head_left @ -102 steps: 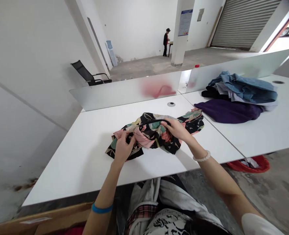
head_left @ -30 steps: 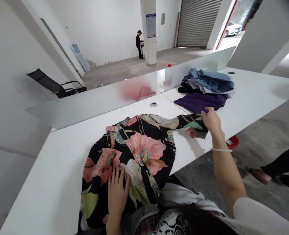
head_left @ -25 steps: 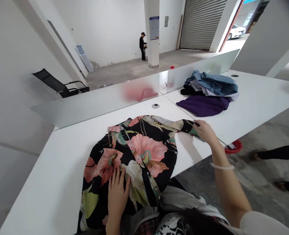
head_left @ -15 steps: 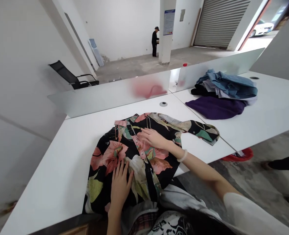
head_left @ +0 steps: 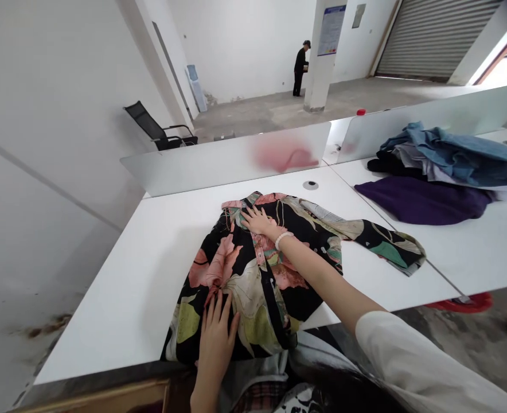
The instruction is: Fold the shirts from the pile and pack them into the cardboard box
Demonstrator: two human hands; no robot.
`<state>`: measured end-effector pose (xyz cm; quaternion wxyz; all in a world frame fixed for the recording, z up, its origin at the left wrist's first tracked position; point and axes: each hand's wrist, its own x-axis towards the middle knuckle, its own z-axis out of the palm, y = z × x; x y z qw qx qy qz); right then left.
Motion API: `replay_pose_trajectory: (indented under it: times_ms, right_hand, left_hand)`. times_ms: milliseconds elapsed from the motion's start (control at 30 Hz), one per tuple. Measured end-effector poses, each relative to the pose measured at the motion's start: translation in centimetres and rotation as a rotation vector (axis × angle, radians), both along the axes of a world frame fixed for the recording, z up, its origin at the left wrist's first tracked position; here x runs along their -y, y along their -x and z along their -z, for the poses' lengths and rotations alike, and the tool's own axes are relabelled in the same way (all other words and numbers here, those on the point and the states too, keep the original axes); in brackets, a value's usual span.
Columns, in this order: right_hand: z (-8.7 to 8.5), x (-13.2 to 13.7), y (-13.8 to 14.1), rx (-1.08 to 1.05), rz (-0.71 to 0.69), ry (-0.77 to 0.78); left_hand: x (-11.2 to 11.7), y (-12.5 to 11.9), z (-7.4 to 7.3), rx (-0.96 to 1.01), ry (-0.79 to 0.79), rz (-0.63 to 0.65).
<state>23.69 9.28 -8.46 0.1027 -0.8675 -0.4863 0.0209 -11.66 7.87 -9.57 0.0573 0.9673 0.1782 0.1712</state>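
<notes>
A black shirt with large pink, green and cream flowers (head_left: 245, 281) lies spread on the white table (head_left: 120, 275), one long sleeve stretched out to the right. My left hand (head_left: 217, 330) rests flat on its lower left part, fingers spread, and the cloth bunches into folds just above the fingertips. Up near the collar, my right hand (head_left: 260, 222) lies open on the fabric beside the button strip. The other sleeve cannot be made out.
A pile of clothes, a blue garment (head_left: 455, 152) above a purple one (head_left: 425, 201), sits on the right. A frosted divider (head_left: 219, 155) runs along the back. A red basin (head_left: 472, 302) stands below the table edge. A person in black (head_left: 300, 69) stands far off.
My right hand has slid up the shirt toward the collar. Folds have formed above my left hand, which has moved slightly down. The view has turned left.
</notes>
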Motion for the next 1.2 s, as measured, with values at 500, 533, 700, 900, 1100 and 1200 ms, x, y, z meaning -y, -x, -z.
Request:
replay_pose_trajectory:
  times_ms: [500,533,700,900,1100,1200]
  right_hand:
    - [-0.2,-3.9,-6.8,-0.044,0.109,0.046]
    - [-0.2,-4.1,-7.1,-0.041,0.117,0.041]
    - [0.0,-4.9,-8.2,-0.015,0.148,0.014]
    - [0.6,-5.4,-9.0,0.0,0.172,0.011]
    - [0.5,-5.5,-9.4,0.001,0.169,0.008]
    - [0.3,-5.5,-9.5,-0.003,0.172,0.002]
  left_hand:
    - [-1.9,5.7,-3.6,-0.064,0.146,-0.396]
    - [-2.0,6.1,-3.6,-0.085,0.182,-0.427]
    - [-2.5,5.6,-3.2,-0.091,0.306,-0.526]
    - [-8.2,2.9,-6.7,0.027,0.472,-0.805]
    - [-15.2,1.2,-13.6,0.132,-0.152,-0.996]
    - [-14.5,1.3,-13.6,0.07,-0.008,-0.925]
